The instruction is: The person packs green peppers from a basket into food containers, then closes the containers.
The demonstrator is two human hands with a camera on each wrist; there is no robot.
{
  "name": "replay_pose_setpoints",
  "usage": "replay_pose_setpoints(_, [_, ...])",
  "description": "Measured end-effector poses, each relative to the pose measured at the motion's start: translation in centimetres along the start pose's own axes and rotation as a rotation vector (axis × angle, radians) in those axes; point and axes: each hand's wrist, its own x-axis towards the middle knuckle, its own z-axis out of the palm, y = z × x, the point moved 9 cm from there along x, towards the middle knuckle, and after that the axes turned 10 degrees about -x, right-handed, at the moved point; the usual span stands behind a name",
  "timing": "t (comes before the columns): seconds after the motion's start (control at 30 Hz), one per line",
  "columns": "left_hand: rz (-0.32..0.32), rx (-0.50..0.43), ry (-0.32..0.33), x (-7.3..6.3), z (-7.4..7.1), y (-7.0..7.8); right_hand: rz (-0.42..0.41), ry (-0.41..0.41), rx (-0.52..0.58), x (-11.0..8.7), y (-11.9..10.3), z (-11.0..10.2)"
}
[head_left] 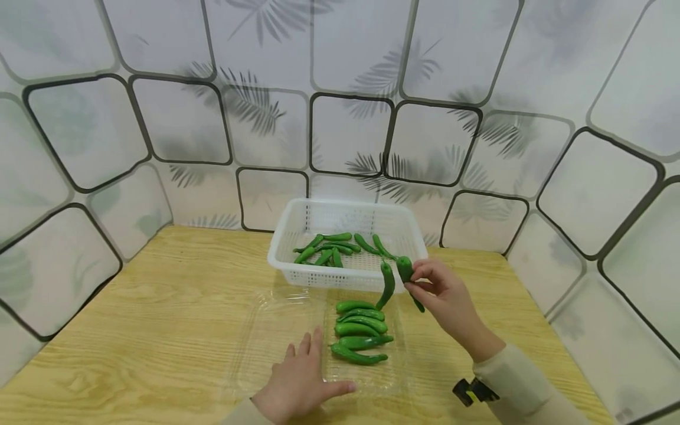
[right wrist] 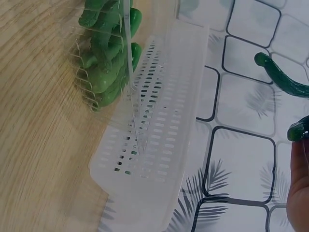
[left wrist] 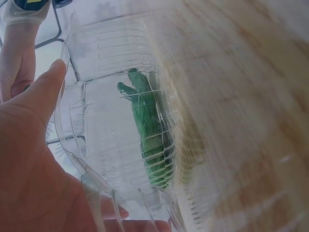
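Note:
My right hand (head_left: 443,298) pinches a green chili pepper (head_left: 404,268) between thumb and fingers, over the near right corner of the white basket. Beside it, another curved pepper (head_left: 387,284) stands upright, its lower end by the row; the right wrist view shows a pepper (right wrist: 277,72) near the fingers too. My left hand (head_left: 300,378) lies with fingers spread on the clear plastic clamshell box (head_left: 255,348), thumb along its near edge. In the box's right half several peppers (head_left: 361,329) lie side by side, crosswise; through the plastic they show (left wrist: 147,121) in the left wrist view.
The white perforated basket (head_left: 340,275) stands behind the box, against the patterned wall (head_left: 350,136), with several loose peppers (head_left: 334,245) inside. Both rest on a wood-grain table (head_left: 159,307). Walls rise on the left and right too. A dark device (head_left: 474,391) sits at the right wrist.

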Motion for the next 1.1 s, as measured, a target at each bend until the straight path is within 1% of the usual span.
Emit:
replay_pose_setpoints(0.3, [0.010,0.002,0.009,-0.1,0.1,0.1,0.022,-0.023,0.018,-0.5,-0.1,0.4])
replay_pose_setpoints(0.7, [0.007,0.001,0.019,0.0,0.0,0.0,-0.040,-0.067,0.048,-0.9,-0.6,0.9])
replay_pose_setpoints(0.83, [0.004,0.000,0.021,0.0,0.0,0.0,-0.041,-0.106,0.064,-1.1,-0.5,1.2])
replay_pose_setpoints(1.1, [0.006,-0.010,0.028,-0.2,-0.2,0.2,-0.055,-0.227,0.111,-1.7,-0.3,2.2])
